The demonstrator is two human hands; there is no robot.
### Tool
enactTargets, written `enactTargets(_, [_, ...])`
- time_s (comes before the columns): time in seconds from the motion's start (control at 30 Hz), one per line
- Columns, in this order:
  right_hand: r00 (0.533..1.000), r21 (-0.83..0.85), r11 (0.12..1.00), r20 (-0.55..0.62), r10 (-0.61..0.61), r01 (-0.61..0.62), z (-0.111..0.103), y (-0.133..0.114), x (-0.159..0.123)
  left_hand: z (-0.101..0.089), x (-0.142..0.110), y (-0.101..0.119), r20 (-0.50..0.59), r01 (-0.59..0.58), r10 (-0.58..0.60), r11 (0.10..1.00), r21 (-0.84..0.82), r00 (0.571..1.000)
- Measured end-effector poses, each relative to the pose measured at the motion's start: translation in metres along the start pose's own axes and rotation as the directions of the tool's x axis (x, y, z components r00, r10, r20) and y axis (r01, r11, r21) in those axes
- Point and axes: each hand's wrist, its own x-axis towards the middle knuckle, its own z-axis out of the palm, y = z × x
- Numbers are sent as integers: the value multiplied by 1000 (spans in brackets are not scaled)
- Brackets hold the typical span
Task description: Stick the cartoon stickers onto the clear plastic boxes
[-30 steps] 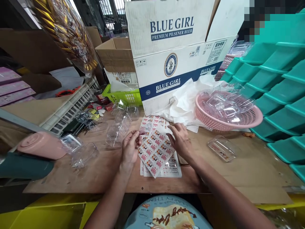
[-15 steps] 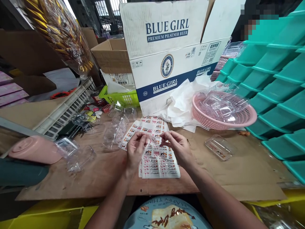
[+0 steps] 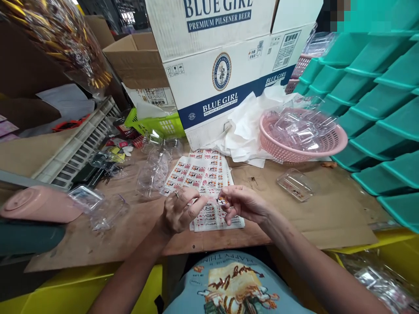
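Observation:
A small clear sticker [image 3: 221,201] with a printed cartoon cat face is stretched between my two hands, just above the sticker sheets [image 3: 209,174]. My right hand [image 3: 247,204] pinches its right end between thumb and forefinger. My left hand [image 3: 182,210], with a ring on one finger, is closed at the left end; its fingers partly hide that end. Beneath the hands, the white sheets lie overlapping, printed in rows of orange, black and pink cartoons. To the right, a clear plastic box [image 3: 295,185] with a similar printed strip lies on the cardboard.
A pink basket [image 3: 294,150] of clear plastic boxes stands at the back right, before stacked teal bins [image 3: 386,131]. A white beer carton [image 3: 199,72] rises behind crumpled white paper [image 3: 244,131]. On the left are loose clear boxes [image 3: 152,174] and a pink bottle [image 3: 39,204].
The view has tilted down and shifted. My left hand has turned over, back of the hand now up, and the cat print now shows at my right fingertips.

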Motion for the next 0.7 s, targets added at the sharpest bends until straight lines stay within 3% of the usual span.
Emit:
enactTargets(0.13, [996,-133,990,-71,-59,49,-9,1,-6,2,-4,9,99,116,-114,993,-18,989])
enactTargets(0.2, [973,-262,956,-149,-177,134,-17,2,-8,-2,-9,17,150,178,-180,984,27,972])
enactTargets(0.23, [944,-361,914,-195,-268,185,-22,2,-9,-7,-12,19,156,201,-208,978,56,966])
enactTargets(0.33, [774,-726,640,-248,-583,250,-39,-2,-12,-38,-34,15,30,348,-363,910,226,931])
enactTargets(0.37, [747,-776,585,-241,-619,235,-44,-3,-12,-53,-45,11,-59,452,-457,836,311,887])
enactTargets(0.4, [743,-791,570,-241,-624,222,-47,-4,-12,-70,-57,5,-152,568,-556,728,384,817])
enactTargets(0.47, [756,-770,592,-238,-610,236,-45,-3,-9,-104,-81,-7,-289,781,-746,466,417,600])
enactTargets(0.53, [769,-718,626,-202,-606,305,-34,1,-5,-129,-101,-17,-241,917,-901,294,268,360])
enactTargets(0.57, [781,-683,644,-172,-601,344,-26,3,-2,-135,-108,-19,-180,953,-945,242,181,274])
enactTargets(0.6, [797,-651,660,-139,-588,374,-17,6,1,-137,-112,-20,-125,974,-968,205,100,217])
enactTargets(0.63, [814,-627,673,-105,-572,392,-8,9,3,-135,-113,-18,-90,982,-978,184,37,187])
enactTargets(0.7, [837,-611,675,-35,-546,415,7,13,4,-121,-106,-8,-64,983,-983,174,-52,171])
